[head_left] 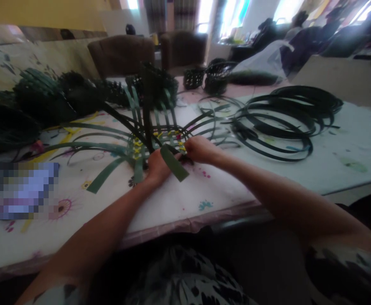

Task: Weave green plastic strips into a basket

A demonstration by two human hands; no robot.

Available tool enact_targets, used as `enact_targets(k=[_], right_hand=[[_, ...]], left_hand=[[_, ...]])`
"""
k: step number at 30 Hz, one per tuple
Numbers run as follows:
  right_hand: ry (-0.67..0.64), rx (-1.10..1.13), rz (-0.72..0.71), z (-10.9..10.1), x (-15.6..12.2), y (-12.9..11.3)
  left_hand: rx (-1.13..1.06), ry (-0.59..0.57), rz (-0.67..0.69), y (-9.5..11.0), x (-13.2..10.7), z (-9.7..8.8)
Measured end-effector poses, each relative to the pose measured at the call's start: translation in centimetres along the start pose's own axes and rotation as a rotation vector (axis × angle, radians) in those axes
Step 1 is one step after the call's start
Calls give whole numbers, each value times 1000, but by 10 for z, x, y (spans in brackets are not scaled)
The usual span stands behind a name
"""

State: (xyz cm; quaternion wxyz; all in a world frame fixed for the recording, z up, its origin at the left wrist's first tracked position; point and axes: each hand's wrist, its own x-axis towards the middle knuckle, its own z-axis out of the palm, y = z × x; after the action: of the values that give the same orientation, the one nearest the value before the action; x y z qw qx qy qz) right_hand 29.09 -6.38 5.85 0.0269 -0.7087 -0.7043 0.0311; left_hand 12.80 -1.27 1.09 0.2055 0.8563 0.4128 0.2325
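Observation:
A flat woven mat of green strips (147, 140) lies on the patterned tablecloth (179, 199), its loose ends fanning out left, right and upward. My left hand (158, 166) is closed on the near edge of the weave, with one broad green strip (174, 163) crossing over its fingers. My right hand (200, 150) is curled shut on strips at the weave's right corner. Both forearms reach in from the bottom of the view.
A coil of dark strips (283, 116) lies on the right of the table. Finished dark woven baskets (42, 99) crowd the left, and smaller baskets (209, 78) stand further back. A blurred rectangle (28, 190) lies near left. Armchairs (122, 53) and people sit behind.

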Motion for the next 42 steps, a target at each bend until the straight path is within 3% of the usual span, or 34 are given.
enact_targets(k=[3,7,12,17,21,24,31,37,39,42], right_hand=[[17,64,-32,-2,0,0],[-45,26,-12,-3,6,0],[-31,15,-46,-3,11,2],[-13,1,-46,-1,8,7],[1,10,-67,2,9,9],[17,7,-72,4,10,9],[21,-21,-61,1,6,8],[50,61,-88,6,5,12],[115,184,-126,7,1,16],[333,585,-208,-1,-14,28]], left_hand=[[-15,46,-56,1,-1,-2],[3,60,16,-1,-2,1],[155,84,138,2,-6,2],[235,171,189,8,-24,-5],[341,121,357,13,-50,-16],[298,101,454,22,-56,-13],[237,62,228,32,-10,17],[317,63,222,24,1,19],[339,41,223,23,1,20],[348,27,218,25,2,20]])
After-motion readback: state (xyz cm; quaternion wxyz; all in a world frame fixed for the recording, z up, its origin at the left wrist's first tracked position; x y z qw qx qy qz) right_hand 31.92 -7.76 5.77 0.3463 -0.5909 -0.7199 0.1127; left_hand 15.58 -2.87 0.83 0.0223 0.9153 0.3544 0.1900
